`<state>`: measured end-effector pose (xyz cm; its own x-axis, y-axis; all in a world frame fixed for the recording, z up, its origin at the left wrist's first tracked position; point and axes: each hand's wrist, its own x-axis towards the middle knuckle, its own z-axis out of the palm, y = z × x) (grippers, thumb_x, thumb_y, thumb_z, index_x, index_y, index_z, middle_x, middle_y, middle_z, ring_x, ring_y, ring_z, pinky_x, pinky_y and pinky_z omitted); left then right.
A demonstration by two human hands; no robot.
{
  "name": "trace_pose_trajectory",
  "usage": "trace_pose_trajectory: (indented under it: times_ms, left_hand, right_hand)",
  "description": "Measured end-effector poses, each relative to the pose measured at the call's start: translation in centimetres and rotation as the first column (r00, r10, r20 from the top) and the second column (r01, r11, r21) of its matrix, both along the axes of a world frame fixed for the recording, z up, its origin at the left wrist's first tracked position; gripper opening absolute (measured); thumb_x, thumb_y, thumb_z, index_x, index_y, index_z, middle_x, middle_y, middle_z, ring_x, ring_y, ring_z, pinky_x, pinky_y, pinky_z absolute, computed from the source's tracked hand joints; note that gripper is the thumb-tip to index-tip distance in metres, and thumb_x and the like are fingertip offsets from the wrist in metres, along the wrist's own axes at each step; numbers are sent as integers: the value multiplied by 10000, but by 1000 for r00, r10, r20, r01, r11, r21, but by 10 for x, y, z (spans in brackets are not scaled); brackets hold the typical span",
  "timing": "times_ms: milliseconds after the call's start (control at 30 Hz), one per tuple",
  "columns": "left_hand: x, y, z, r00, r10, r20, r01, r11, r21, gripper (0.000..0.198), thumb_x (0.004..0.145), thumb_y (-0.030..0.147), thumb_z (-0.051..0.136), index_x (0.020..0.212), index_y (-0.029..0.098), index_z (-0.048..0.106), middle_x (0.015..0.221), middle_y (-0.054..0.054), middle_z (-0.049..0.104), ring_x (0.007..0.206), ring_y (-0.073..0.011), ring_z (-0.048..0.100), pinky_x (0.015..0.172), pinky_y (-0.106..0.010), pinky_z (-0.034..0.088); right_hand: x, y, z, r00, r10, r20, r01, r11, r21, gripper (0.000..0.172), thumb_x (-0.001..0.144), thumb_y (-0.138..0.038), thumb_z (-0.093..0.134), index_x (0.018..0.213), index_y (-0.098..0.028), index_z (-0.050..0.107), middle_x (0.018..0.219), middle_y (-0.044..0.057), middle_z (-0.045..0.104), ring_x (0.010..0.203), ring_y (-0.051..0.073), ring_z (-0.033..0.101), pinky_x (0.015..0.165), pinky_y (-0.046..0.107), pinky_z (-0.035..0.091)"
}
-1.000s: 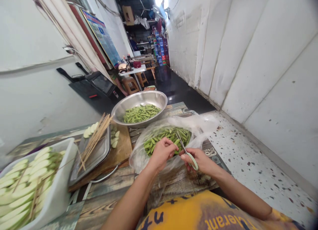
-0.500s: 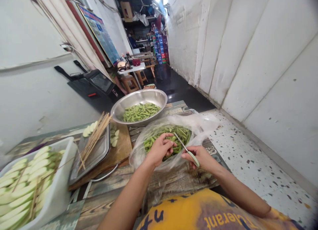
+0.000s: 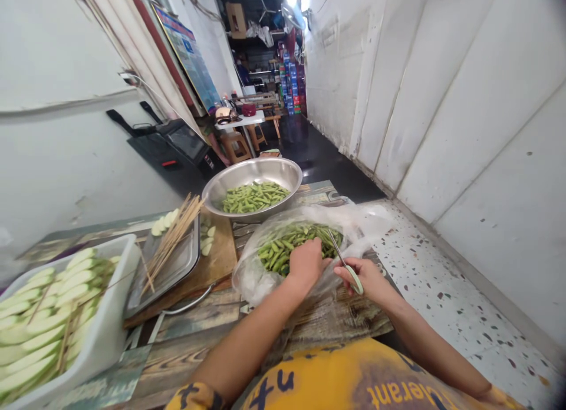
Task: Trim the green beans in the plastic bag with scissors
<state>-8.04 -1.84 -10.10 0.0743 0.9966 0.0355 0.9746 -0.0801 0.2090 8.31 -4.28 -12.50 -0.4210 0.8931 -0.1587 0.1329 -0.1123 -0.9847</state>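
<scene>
A clear plastic bag (image 3: 252, 274) lies spread on the table, full of green pods (image 3: 276, 251) that look like edamame. My left hand (image 3: 307, 261) reaches down among the pods, knuckles up and fingers curled; whatever its fingertips pinch is hidden. At the bag's right side my right hand (image 3: 361, 274) grips scissors (image 3: 352, 275) by their pale green handles. Their metal blades point up and away over the pods, close to my left hand. Beyond the bag, a wide steel basin (image 3: 212, 199) contains more green pods (image 3: 254, 196).
To the left stand a white tub (image 3: 126, 280) of sliced pale-green vegetable on skewers and a metal tray (image 3: 177, 271) carrying wooden sticks (image 3: 172, 239). The tray overlaps a wooden board (image 3: 223, 253). Speckled floor (image 3: 437, 298) and a white wall (image 3: 481, 138) lie to the right.
My left hand has moved right and down into the pods, its fingers now turned under. My right hand has shifted slightly right with the scissors. The view has swung a little left.
</scene>
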Motion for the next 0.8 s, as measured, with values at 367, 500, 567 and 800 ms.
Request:
trace_pose_trajectory:
  times_ms: [367,500,567,800]
  left_hand:
    - [4,4,-13,991,-79,112,83,996,-30,199,764,244,597,919,197,712,935,-122,700,924,-258,621,786,-317,424]
    - [5,4,-7,981,-85,176,89,996,-12,184,760,237,593,879,199,729,934,-111,708,904,-247,622,774,-306,418]
    - [0,4,0,973,-66,221,66,998,7,163,751,285,612,833,202,726,890,-91,710,863,-230,620,750,-294,415]
    - [-24,0,9,935,85,345,-93,996,6,116,692,221,608,763,172,685,698,-49,660,659,-180,570,639,-265,376]
  right_hand:
    - [4,-2,-3,999,2,39,-4,999,35,347,775,-504,593,807,-159,584,476,-51,495,400,98,464,397,203,320]
    - [6,-4,-2,999,-4,36,3,1000,23,354,757,-510,609,795,-159,582,468,-56,482,390,100,456,400,209,329]
    - [8,-6,-1,999,-5,39,4,1000,27,347,751,-503,620,793,-161,581,462,-58,481,393,105,461,409,212,336]
    - [9,-8,-6,976,68,206,-99,985,143,353,759,-501,618,835,-157,621,559,-32,505,501,118,477,474,214,354]
